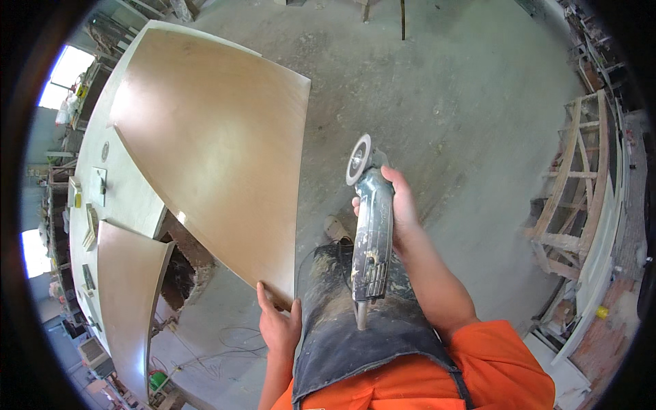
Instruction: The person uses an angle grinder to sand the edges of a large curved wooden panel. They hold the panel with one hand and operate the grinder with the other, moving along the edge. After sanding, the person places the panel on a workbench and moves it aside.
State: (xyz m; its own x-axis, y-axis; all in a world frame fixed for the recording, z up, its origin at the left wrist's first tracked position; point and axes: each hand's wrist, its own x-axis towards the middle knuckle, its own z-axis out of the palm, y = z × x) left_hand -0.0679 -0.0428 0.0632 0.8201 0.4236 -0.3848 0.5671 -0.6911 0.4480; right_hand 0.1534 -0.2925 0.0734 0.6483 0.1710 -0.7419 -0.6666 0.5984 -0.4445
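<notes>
In my right hand (pixel 401 198) is an angle grinder (pixel 373 232), its dark body scuffed and paint-spattered. The grinder's round disc (pixel 358 160) is at the top end, and a cord leaves its lower end. My fingers wrap around the body just below the head. My left hand (pixel 279 326) touches the near corner of a large brown sheet panel (pixel 225 143), with thumb and fingers spread at its edge; whether it grips from below is hidden. The panel lies across a pale worktable (pixel 133 181) and juts out toward me.
A smaller brown panel (pixel 126 273) rests on the table's near left part. Small tools and blocks, including a wooden block (pixel 91 227), lie along the table. Cables (pixel 239 338) trail over the concrete floor (pixel 444 102). A wooden frame (pixel 577 178) stands at the right.
</notes>
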